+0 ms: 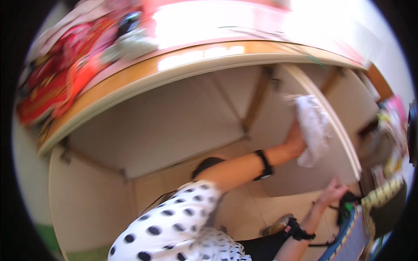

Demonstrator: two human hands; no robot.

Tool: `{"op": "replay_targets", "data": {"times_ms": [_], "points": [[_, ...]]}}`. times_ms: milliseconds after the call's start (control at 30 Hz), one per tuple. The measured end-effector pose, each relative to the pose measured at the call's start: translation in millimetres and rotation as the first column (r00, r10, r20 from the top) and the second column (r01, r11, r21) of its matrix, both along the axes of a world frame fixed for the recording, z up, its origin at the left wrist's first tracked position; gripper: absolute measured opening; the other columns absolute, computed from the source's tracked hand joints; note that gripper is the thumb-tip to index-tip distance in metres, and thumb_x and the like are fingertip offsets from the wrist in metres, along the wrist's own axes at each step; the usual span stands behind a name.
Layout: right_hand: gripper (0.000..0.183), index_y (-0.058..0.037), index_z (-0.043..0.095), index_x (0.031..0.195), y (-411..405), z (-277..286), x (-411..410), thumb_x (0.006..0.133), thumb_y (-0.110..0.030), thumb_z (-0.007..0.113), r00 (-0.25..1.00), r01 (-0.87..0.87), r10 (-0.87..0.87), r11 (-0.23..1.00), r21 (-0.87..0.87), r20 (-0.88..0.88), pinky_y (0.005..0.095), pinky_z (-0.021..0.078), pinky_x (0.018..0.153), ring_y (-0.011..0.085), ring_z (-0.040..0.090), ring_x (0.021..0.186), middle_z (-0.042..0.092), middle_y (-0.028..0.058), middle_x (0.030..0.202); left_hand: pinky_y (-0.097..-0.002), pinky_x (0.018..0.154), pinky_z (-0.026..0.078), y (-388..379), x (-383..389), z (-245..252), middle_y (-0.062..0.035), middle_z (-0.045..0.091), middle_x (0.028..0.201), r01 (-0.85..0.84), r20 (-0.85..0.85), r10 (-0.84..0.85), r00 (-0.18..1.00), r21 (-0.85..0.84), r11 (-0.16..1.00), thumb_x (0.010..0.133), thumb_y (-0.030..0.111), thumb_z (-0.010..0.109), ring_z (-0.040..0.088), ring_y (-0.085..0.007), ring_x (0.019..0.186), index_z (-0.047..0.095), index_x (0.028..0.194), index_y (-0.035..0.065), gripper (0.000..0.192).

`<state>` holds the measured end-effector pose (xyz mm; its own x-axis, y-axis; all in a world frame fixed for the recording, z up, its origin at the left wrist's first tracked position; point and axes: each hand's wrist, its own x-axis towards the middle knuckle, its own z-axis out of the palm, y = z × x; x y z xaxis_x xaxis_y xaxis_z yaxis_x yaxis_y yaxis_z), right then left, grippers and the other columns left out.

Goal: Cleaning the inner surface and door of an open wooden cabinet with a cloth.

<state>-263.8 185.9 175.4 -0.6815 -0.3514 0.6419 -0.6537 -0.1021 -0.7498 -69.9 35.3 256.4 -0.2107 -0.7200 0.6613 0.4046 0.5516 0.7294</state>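
My left hand [296, 135] holds a crumpled pale cloth [313, 130]. The cloth lies against the inner face of an upright wooden panel [277, 173] under a desk, close to its pale front edge. Most of the fingers are hidden by the cloth. Lower down, my right hand [333, 193] is near the bottom corner of that panel, beside a dark item with green on it [349, 204]. Blur hides whether the right fingers grip anything. Black bands circle both wrists, and a white sleeve with black dots [169, 222] covers my left upper arm.
Above runs the desk's wooden front edge [183, 62]. Red and pink fabrics [72, 68] are heaped at the desktop's left, and thin cables [251, 32] cross its bright far part. A blue-grey padded item [347, 239] stands at lower right. A shoe [277, 225] rests on the tiled floor [241, 208].
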Motion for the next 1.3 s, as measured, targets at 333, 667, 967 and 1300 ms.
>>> {"op": "replay_targets", "data": {"times_ms": [333,667,967,1300], "points": [[0.042,0.0080,0.046,0.121,26,32,5,0.088,-0.014,0.059,1.000,-0.002,0.002,1.000,-0.004,-0.031,0.0328,0.0468,0.086,0.0264,0.059,0.098,0.057,0.0187,0.114,-0.0364,0.079,0.040,-42,9,10,-0.0152,0.052,0.101,-0.364,-0.118,0.433,0.894,0.374,0.853,0.088,0.024,0.050,0.049,-0.0286,0.094,0.046,0.109,0.0024,0.030],[0.038,0.0094,0.051,0.116,26,26,-11,0.086,-0.013,0.060,0.998,0.057,-0.057,0.998,-0.009,-0.040,0.0326,0.0469,0.086,0.0252,0.059,0.098,0.059,0.0184,0.112,-0.0361,0.051,0.045,-12,5,18,-0.0106,0.054,0.067,0.021,-0.224,0.058,0.973,0.338,0.941,0.090,0.020,0.040,0.052,-0.0232,0.058,0.051,0.081,0.0050,0.021],[0.038,0.0077,0.057,0.112,14,-9,-64,0.083,-0.016,0.064,0.996,0.049,-0.057,0.993,0.107,0.069,0.0326,0.0489,0.084,0.0241,0.060,0.095,0.061,0.0176,0.110,-0.0359,0.057,0.044,39,-39,-63,-0.0094,0.055,0.073,0.082,0.087,-0.167,0.982,0.600,0.796,0.090,0.024,0.039,0.052,-0.0216,0.065,0.051,0.087,0.0057,0.022],[0.037,0.0091,0.057,0.111,-5,23,-5,0.084,-0.016,0.063,0.998,0.001,0.005,0.997,-0.083,0.068,0.0333,0.0489,0.084,0.0245,0.060,0.096,0.060,0.0177,0.111,-0.0357,0.064,0.043,37,-28,-97,-0.0082,0.056,0.080,-0.006,0.165,-0.156,0.974,0.703,0.711,0.090,0.028,0.038,0.051,-0.0198,0.071,0.051,0.094,0.0065,0.026]]}}
